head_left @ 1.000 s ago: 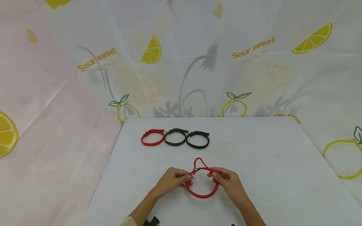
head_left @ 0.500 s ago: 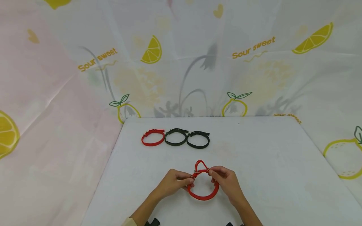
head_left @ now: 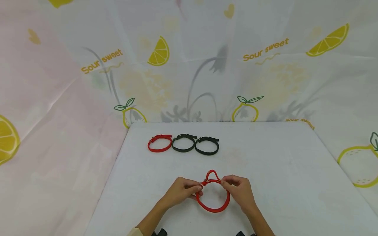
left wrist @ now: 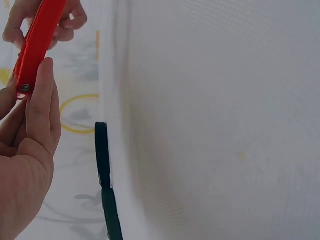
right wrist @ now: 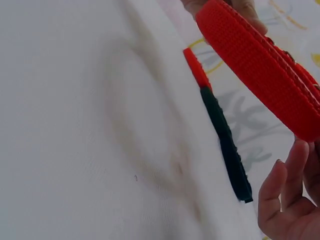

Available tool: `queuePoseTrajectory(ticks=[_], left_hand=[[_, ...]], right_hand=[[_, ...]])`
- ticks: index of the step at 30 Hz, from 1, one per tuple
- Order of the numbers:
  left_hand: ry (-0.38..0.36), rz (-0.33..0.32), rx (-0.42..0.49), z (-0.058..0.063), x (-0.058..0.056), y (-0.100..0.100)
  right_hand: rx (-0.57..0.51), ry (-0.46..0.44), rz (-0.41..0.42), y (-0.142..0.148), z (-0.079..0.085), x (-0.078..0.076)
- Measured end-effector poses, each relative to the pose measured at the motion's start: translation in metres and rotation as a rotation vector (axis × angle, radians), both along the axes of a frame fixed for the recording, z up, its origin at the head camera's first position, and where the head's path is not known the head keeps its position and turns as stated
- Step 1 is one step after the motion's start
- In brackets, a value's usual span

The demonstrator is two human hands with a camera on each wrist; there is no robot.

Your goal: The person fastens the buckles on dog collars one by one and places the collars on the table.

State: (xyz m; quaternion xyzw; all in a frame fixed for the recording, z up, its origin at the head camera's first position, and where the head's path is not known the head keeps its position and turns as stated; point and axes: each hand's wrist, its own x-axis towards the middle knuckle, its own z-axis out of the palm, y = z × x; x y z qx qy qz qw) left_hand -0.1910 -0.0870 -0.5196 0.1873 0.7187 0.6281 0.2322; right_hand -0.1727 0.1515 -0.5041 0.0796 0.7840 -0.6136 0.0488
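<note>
A red buckled collar (head_left: 214, 209) is held up as a ring between both hands, just over the white table, in the head view. At its upper left, beside the metal buckle, my left hand (head_left: 183, 190) pinches the strap between thumb and fingers. My right hand (head_left: 240, 191) pinches the strap at the upper right, thumb against forefinger. Between the two grips a spare part of the strap bows upward in a small loop (head_left: 211, 171). The left wrist view shows a metal eyelet (left wrist: 25, 88) at my left fingertips. Woven red webbing (right wrist: 260, 70) fills the upper right wrist view.
Behind the hands, three closed collars lie in a row: a red one (head_left: 159, 150), a dark green one (head_left: 183, 150) and a blackish one (head_left: 206, 153). The white table (head_left: 280, 183) backs onto a lemon-printed cloth (head_left: 189, 82).
The red collar has come slightly toward the person. My right hand has shifted its pinch to the base of the strap's loop, which now stands lower and rounder. The row of collars has stayed put.
</note>
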Motion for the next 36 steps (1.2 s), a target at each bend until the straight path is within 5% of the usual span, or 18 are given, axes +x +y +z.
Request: queuePoseTrajectory(ticks=[8, 17, 25, 36], left_hand=[[-0.001, 0.021, 0.01, -0.001, 0.0, -0.005], [-0.03, 0.033, -0.003, -0.003, 0.001, -0.005], [-0.043, 0.056, 0.026, -0.002, 0.002, -0.004], [-0.043, 0.044, 0.032, -0.005, 0.002, -0.005]], right_hand=[[0.026, 0.018, 0.009, 0.005, -0.002, 0.001], [-0.045, -0.065, 0.049, 0.001, 0.001, 0.002], [-0.006, -0.016, 0.028, -0.003, -0.014, -0.001], [0.041, 0.005, 0.008, 0.003, -0.007, 0.0]])
